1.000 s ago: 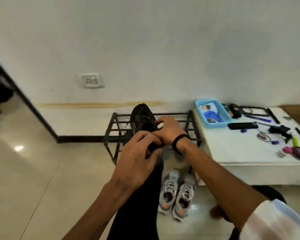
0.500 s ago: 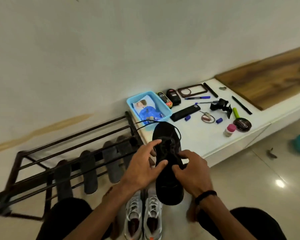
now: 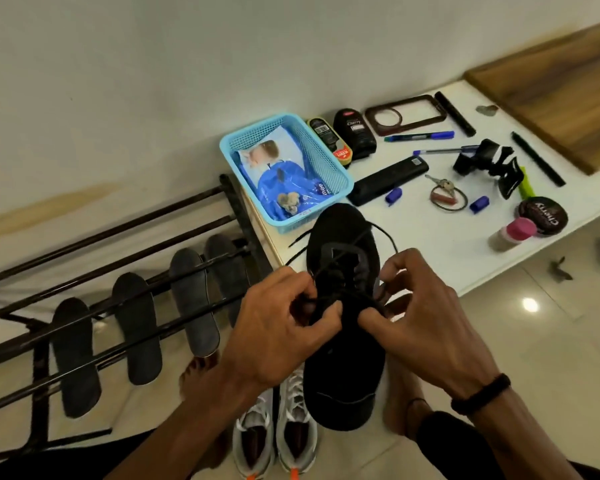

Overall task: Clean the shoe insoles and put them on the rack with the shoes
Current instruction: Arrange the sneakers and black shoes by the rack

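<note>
My left hand (image 3: pixel 278 323) and right hand (image 3: pixel 420 313) grip pinching black sneaker (image 3: pixel 343 306) laces, blue basket (image 3: pixel 329 157) holds wipes pack (image 3: pixel 278 174) at surface (image 3: pixel 413 237) edge, four insoles (image 3: pixel 194 299) across shoe rack (image 3: pixel 118 237) bars, white sneakers (image 3: pixel 274 441) on floor below.

**One head camera, looking down**

A single wide-angle view from the person's head faces forward and steeply down. It sits close over both hands (image 3: pixel 347 327), which fill the lower centre with the forearms running in from the bottom edge. A rack (image 3: pixel 94 271) lies to the left, a white table (image 3: pixel 413 233) to the upper right, and wall across the top. Straight lines bow near the edges.
</note>
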The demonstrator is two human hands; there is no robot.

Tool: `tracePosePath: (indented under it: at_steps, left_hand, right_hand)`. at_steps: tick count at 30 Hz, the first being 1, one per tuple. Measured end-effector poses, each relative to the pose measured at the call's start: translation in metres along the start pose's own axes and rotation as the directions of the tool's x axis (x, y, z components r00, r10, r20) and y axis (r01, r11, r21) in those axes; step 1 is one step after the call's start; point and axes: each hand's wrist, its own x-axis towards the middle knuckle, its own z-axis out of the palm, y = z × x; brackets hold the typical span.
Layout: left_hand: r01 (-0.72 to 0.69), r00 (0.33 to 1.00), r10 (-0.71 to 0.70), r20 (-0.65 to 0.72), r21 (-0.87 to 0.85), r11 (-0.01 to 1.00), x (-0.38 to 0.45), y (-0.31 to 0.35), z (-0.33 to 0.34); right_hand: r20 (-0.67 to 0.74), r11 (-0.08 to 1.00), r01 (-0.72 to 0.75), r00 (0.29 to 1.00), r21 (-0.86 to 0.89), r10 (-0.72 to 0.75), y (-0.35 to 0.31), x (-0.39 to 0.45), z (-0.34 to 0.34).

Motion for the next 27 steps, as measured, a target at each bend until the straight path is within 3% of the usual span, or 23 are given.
tracePosePath:
  at_steps: [4,6,9,11,13,15,16,17,19,20,22,23,24,26,27]
  left_hand:
    - [0.185,0.979,-0.19,0.078,0.061,0.981,0.01,-0.007,-0.017]
    - [0.375,0.919,-0.373,0.127,0.008,0.927,0.015,-0.011,-0.034]
    - [0.567,0.796,-0.585,0.154,0.146,0.811,0.013,-0.022,-0.054]
    - [0.552,0.73,-0.657,0.19,0.403,0.73,0.008,-0.038,-0.065]
    - [0.487,0.608,-0.76,0.229,0.648,0.586,0.007,-0.057,-0.072]
    - [0.464,0.557,-0.799,0.227,0.713,0.525,0.007,-0.07,-0.076]
    - [0.465,0.593,-0.776,0.217,0.694,0.55,0.008,-0.069,-0.076]
    - [0.439,0.686,-0.697,0.209,0.645,0.626,0.01,-0.064,-0.075]
    - [0.257,0.926,-0.346,0.151,0.42,0.87,0.017,-0.041,-0.067]
    - [0.156,0.974,-0.191,0.119,0.254,0.954,0.022,-0.03,-0.061]
    - [0.069,0.982,-0.056,0.179,-0.068,0.995,0.032,-0.013,-0.048]
    - [0.054,0.97,-0.017,0.242,-0.145,0.988,0.036,-0.006,-0.042]
    - [0.037,0.958,0.013,0.288,-0.168,0.985,0.038,-0.004,-0.037]
    - [0.03,0.949,0.03,0.315,-0.182,0.983,0.04,-0.005,-0.032]
    - [0.053,0.946,0.017,0.323,-0.205,0.977,0.041,-0.006,-0.034]
  right_hand:
    - [0.002,0.994,0.104,0.995,0.019,-0.105,0.0,0.0,0.005]
    - [-0.043,0.995,0.07,0.997,0.078,-0.066,0.001,0.0,-0.004]
    - [-0.273,0.973,0.106,0.961,0.204,-0.048,0.0,-0.001,-0.018]
    - [-0.46,0.951,0.135,0.888,0.277,0.009,0.003,0.001,-0.025]
    - [-0.596,0.928,0.14,0.796,0.346,0.102,0.012,0.003,-0.032]
    - [-0.645,0.931,0.146,0.755,0.335,0.114,0.019,0.005,-0.038]
    - [-0.61,0.948,0.149,0.79,0.283,0.058,0.02,0.005,-0.038]
    - [-0.508,0.963,0.16,0.861,0.215,-0.029,0.019,0.004,-0.036]
    - [-0.195,0.969,0.226,0.96,0.104,-0.203,0.012,0.002,-0.026]
    - [-0.064,0.966,0.246,0.968,0.075,-0.241,0.01,0.001,-0.02]
    - [0.089,0.98,0.182,0.978,0.077,-0.188,0.003,0.001,-0.018]
    - [0.157,0.991,0.092,0.982,0.094,-0.106,0.0,0.002,-0.022]
    - [0.243,0.994,-0.024,0.97,0.102,-0.002,-0.002,0.003,-0.028]
    - [0.436,0.968,-0.24,0.88,0.065,0.189,0.004,0.004,-0.041]
    - [0.482,0.961,-0.275,0.846,0.029,0.227,0.009,0.002,-0.047]
